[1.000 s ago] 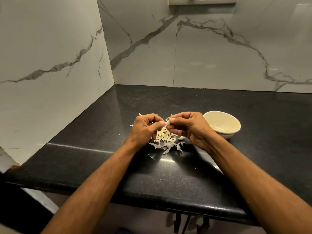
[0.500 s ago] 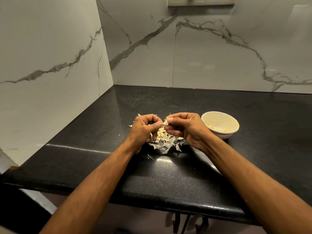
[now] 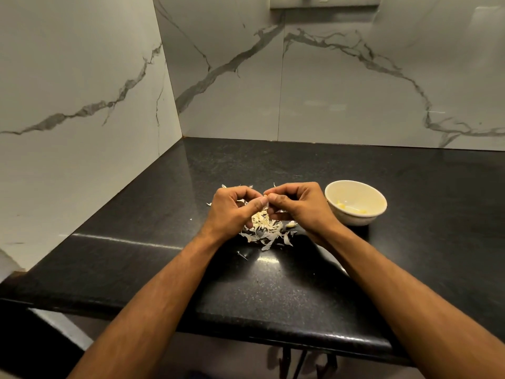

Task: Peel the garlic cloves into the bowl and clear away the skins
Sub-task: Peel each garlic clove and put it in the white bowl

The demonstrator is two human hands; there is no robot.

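My left hand (image 3: 232, 212) and my right hand (image 3: 297, 206) meet above the black counter, fingertips together. Between them they pinch a small garlic clove (image 3: 265, 199), mostly hidden by the fingers. Below the hands lies a pile of pale garlic skins (image 3: 263, 229). One loose clove (image 3: 291, 224) rests at the pile's right edge. A cream bowl (image 3: 377, 199) stands just right of my right hand, with a few peeled cloves (image 3: 341, 206) inside.
The black granite counter (image 3: 300, 291) runs into a corner of white marble walls (image 3: 82, 105). Its front edge is near me at the bottom. A few stray skin bits (image 3: 241, 255) lie in front of the pile. A switch plate (image 3: 325, 1) sits high on the back wall.
Both hands have stayed over the skin pile, working the clove between the fingertips. The clove shows less now, more covered by the fingers.
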